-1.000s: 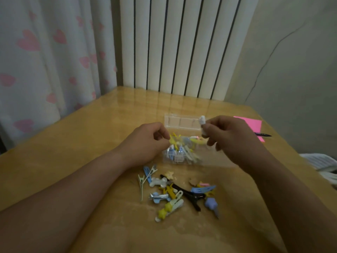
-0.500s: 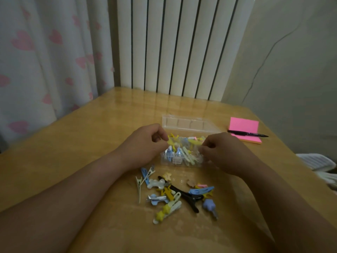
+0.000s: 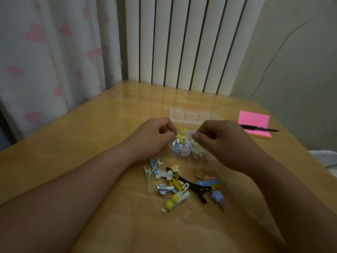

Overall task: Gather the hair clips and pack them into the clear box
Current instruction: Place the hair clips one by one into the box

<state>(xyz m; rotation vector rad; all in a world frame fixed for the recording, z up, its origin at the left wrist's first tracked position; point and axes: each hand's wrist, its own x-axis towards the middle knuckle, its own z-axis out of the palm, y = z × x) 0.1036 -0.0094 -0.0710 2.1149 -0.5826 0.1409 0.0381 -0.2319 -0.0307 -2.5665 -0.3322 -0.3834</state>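
The clear box [image 3: 182, 153] lies on the wooden table [image 3: 91, 143] with its lid [image 3: 189, 116] open at the back and several pastel hair clips inside. My left hand [image 3: 155, 136] pinches a yellow star clip [image 3: 180, 133] over the box's left end. My right hand [image 3: 220, 141] hovers over the box's right half with curled fingers, its fingertips among the clips; whether it holds one is hidden. In front of the box lies a loose pile of clips [image 3: 182, 183], among them a long black clip [image 3: 197, 189], a white bone clip [image 3: 165, 174] and a yellow-star clip [image 3: 175, 200].
A pink sticky-note pad [image 3: 254, 121] with a black pen [image 3: 259, 128] across it sits at the right back of the table. A radiator [image 3: 182, 42] and a heart-print curtain [image 3: 45, 61] stand behind the table. The table's right edge runs close to my right arm.
My right hand came down from above the lid with a white clip to the box, then shifted left toward my left hand. The white clip is out of sight. My left hand stayed put.
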